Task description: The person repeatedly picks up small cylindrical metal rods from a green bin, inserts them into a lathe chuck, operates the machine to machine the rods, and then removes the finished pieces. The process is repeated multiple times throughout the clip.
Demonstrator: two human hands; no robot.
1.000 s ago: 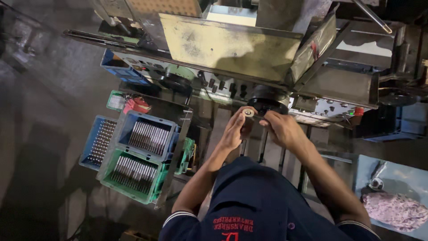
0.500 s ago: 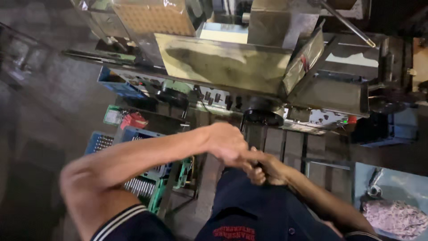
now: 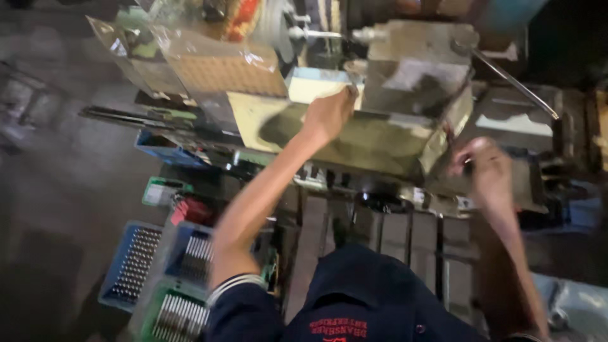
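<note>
Metal, yellowish and worn: we note the sheet-metal guard [image 3: 354, 136] of the machine [image 3: 418, 82] as the thing both our hands are at. Its long axis runs across the view, left to right, and its face slopes down toward us. It sits at the front of the machine, above the dark slatted frame [image 3: 380, 231] before our lap.

Our left hand [image 3: 329, 114] is raised at the guard's upper edge, just below a pale blue-white box-shaped part [image 3: 316, 82]. The fingers are curled together at that edge; the frame is blurred and we cannot tell whether they pinch anything. The forearm runs from lower left up to that hand.

Our right hand [image 3: 484, 171] is at the guard's right end, near a grey side plate [image 3: 500, 120]. Its fingers look bent around something small and dark, but motion blur hides the grip, so we cannot tell if it is closed on it. A thin rod [image 3: 516, 82] slants down to the right above this hand.

Further out, on the left: a clear plastic bag [image 3: 221, 63] hangs by the machine's upper left. On the floor [image 3: 57, 190] lie a blue crate [image 3: 130, 266] and a green crate [image 3: 177, 313], both holding rows of small metal pieces, with a second blue crate [image 3: 196, 250] between. A small red object [image 3: 190, 209] lies just above them.
</note>
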